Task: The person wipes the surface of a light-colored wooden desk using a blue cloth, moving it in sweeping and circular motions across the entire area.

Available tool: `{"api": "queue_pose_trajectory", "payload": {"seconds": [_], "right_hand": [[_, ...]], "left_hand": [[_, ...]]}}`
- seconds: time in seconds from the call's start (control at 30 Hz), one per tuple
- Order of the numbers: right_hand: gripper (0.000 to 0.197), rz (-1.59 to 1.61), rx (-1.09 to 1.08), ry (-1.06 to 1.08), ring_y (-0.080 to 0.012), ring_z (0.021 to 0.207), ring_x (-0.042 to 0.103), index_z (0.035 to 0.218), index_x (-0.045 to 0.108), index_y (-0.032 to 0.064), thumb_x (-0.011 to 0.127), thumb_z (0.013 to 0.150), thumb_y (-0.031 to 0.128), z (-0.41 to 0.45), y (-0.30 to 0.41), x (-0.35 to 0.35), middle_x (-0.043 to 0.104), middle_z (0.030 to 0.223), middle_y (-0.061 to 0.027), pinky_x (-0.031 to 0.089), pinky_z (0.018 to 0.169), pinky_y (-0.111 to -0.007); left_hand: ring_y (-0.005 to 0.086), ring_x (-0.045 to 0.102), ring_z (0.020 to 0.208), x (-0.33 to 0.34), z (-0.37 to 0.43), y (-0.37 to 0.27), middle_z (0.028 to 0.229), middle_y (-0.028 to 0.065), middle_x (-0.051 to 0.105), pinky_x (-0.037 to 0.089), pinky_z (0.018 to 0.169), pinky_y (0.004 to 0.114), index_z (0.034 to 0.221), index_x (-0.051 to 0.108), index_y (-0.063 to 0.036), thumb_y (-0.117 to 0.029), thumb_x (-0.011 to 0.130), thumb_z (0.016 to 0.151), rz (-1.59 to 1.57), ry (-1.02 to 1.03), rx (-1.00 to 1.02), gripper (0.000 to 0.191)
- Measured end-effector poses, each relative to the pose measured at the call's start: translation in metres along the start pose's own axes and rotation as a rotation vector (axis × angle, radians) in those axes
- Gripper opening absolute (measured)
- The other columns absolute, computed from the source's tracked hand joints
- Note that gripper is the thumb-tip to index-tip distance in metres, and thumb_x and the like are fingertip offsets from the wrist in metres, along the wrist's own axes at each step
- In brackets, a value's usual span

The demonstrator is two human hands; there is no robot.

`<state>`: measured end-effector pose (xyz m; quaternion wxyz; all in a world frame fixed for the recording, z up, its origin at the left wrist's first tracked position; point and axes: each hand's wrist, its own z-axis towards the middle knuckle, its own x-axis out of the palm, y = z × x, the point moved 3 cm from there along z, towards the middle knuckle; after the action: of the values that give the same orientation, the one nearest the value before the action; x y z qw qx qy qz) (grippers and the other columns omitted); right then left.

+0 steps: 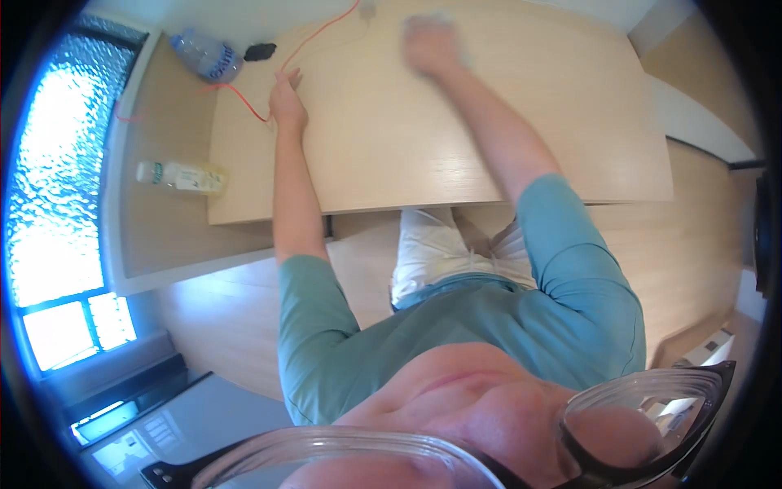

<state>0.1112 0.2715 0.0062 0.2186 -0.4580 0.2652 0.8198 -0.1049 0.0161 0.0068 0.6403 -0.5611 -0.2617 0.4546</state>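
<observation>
My left hand is at the left part of a light wood-grain desk, holding a thin red cable. One length of the cable runs up toward the wall, another loops left past the bottles. Motion blurs my right hand, which presses on the desk near its far edge. A pale, whitish cloth or wipe shows at its fingers; the blur hides its exact kind.
A clear plastic water bottle stands at the far left beside a small black object. Nearer, a bottle of yellowish liquid is by the desk's left edge. A bright textured-glass window is on the left.
</observation>
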Motion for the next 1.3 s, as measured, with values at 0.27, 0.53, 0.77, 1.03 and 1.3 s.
{"api": "queue_pose_trajectory", "payload": {"seconds": [0.27,0.53,0.77,1.03,1.3], "right_hand": [[0.043,0.323,-0.433,-0.183,-0.0311,0.135,0.053,0.132,0.063,0.0077,0.046,0.096,0.025,-0.04,0.194,0.029,0.059,0.145,-0.0116,0.039,0.109,-0.06],[0.052,-0.099,0.067,0.023,-0.0368,0.14,0.049,0.146,0.051,0.001,0.04,0.098,0.016,0.028,-0.16,-0.037,0.054,0.15,-0.0217,0.034,0.116,-0.06],[0.059,-0.254,0.5,0.243,-0.0346,0.156,0.026,0.161,0.034,0.0095,0.027,0.108,0.033,-0.043,-0.42,-0.156,0.03,0.169,-0.0131,0.019,0.125,-0.06],[0.061,-0.237,0.646,0.252,-0.0324,0.158,0.021,0.163,0.029,0.0114,0.022,0.109,0.041,-0.043,-0.447,-0.163,0.025,0.171,-0.0125,0.016,0.127,-0.057],[0.062,-0.294,0.579,0.274,-0.0328,0.157,0.023,0.162,0.031,0.0104,0.023,0.109,0.042,-0.032,-0.455,-0.163,0.026,0.171,-0.0134,0.017,0.126,-0.057]], "left_hand": [[0.0267,0.063,0.12,-0.01,0.015,0.006,0.122,0.0182,0.069,0.044,0.111,0.036,0.119,0.065,0.0101,-0.041,0.033,0.112,0.003,0.041,0.103,0.06],[0.0305,0.064,0.118,0.004,0.019,0.02,0.117,0.0199,0.07,0.046,0.107,0.039,0.115,0.069,0.0043,-0.025,0.038,0.108,0.278,0.087,0.11,0.043],[0.0319,0.063,0.119,0.0,0.013,0.016,0.119,0.0197,0.071,0.042,0.109,0.04,0.113,0.07,0.007,-0.027,0.035,0.107,0.16,0.053,0.047,0.048],[0.0299,0.058,0.128,-0.004,0.016,0.019,0.132,0.0203,0.067,0.036,0.115,0.039,0.123,0.068,0.0083,-0.039,0.023,0.113,0.214,0.048,-0.036,0.067],[0.0288,0.054,0.13,0.003,0.009,0.012,0.136,0.0171,0.064,0.035,0.116,0.039,0.126,0.066,0.0068,-0.039,0.023,0.113,0.139,0.045,-0.103,0.065]]}}
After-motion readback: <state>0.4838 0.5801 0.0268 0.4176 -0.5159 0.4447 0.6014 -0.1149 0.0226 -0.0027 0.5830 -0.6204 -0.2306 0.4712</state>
